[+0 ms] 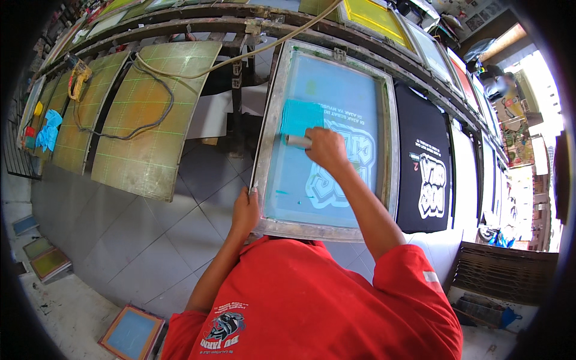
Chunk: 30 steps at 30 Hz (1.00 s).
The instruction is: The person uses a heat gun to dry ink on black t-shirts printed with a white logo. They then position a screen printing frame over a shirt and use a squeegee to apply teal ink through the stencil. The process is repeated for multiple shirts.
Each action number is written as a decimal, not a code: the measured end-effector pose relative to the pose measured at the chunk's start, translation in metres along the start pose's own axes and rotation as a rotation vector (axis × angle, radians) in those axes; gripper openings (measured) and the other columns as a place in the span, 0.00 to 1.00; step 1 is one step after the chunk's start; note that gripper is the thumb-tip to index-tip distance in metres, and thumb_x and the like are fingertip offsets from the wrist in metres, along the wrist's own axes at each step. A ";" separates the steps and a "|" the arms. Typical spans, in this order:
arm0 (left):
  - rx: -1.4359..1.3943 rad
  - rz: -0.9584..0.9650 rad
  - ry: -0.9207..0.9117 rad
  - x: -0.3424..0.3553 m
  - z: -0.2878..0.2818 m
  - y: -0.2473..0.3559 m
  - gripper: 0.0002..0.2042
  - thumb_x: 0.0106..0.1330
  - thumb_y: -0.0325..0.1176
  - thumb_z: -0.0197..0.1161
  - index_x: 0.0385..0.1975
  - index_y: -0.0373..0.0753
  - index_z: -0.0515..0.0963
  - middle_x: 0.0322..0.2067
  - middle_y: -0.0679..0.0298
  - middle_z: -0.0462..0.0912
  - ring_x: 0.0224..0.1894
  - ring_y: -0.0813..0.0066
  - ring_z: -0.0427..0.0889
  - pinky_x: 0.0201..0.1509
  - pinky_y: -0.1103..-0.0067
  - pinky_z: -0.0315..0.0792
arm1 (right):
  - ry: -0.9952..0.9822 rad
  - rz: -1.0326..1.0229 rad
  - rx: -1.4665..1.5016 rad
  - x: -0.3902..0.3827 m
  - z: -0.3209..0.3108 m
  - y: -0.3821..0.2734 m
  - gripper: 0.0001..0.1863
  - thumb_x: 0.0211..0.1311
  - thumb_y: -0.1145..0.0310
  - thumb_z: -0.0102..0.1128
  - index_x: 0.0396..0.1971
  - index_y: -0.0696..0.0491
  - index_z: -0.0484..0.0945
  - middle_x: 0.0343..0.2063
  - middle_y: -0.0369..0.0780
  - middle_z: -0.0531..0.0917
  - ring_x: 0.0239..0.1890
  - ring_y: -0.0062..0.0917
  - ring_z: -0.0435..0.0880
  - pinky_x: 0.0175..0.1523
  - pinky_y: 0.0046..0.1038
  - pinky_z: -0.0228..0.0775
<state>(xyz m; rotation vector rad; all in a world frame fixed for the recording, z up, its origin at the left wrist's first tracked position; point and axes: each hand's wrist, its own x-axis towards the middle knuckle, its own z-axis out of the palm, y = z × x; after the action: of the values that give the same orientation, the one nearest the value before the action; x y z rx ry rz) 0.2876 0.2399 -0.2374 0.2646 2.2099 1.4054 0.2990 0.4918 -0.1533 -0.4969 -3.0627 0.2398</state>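
Observation:
My right hand grips a small pale scraper against a light-blue mesh screen in a worn metal frame. Under the scraper lies a brighter turquoise patch; large reversed lettering and a graphic show on the mesh. My left hand is closed on the frame's lower left edge. Right of the screen, a black shirt with a white print lies on a board.
Greenish boards with a cable and a yellow tool stand at left. More screens line the back rail. Small framed screens lie low at left. A dark slatted rack is at right, above which someone appears small.

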 end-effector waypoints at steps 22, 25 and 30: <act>0.171 0.055 0.072 -0.001 0.000 0.002 0.17 0.66 0.42 0.44 0.34 0.30 0.70 0.28 0.40 0.76 0.35 0.39 0.74 0.40 0.62 0.66 | 0.368 -0.180 0.015 -0.030 0.019 -0.009 0.12 0.37 0.76 0.61 0.28 0.52 0.75 0.29 0.37 0.77 0.34 0.31 0.78 0.38 0.32 0.72; 0.140 0.087 0.072 -0.001 0.000 -0.001 0.17 0.66 0.42 0.44 0.34 0.30 0.70 0.28 0.40 0.76 0.35 0.40 0.74 0.39 0.62 0.67 | 0.451 -0.192 0.099 -0.030 0.011 -0.008 0.11 0.38 0.76 0.60 0.28 0.52 0.76 0.28 0.37 0.77 0.33 0.31 0.78 0.37 0.33 0.72; 0.119 0.068 0.044 -0.003 -0.002 0.006 0.18 0.66 0.42 0.44 0.35 0.29 0.70 0.30 0.42 0.76 0.36 0.43 0.75 0.40 0.64 0.67 | 0.489 -0.094 0.221 -0.016 0.002 0.005 0.10 0.39 0.76 0.58 0.26 0.50 0.77 0.26 0.37 0.78 0.32 0.33 0.77 0.36 0.33 0.71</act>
<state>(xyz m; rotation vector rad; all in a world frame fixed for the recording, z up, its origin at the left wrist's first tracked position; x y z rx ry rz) 0.2885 0.2393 -0.2307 0.3572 2.3445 1.3283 0.3159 0.4906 -0.1556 -0.3360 -2.5383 0.3825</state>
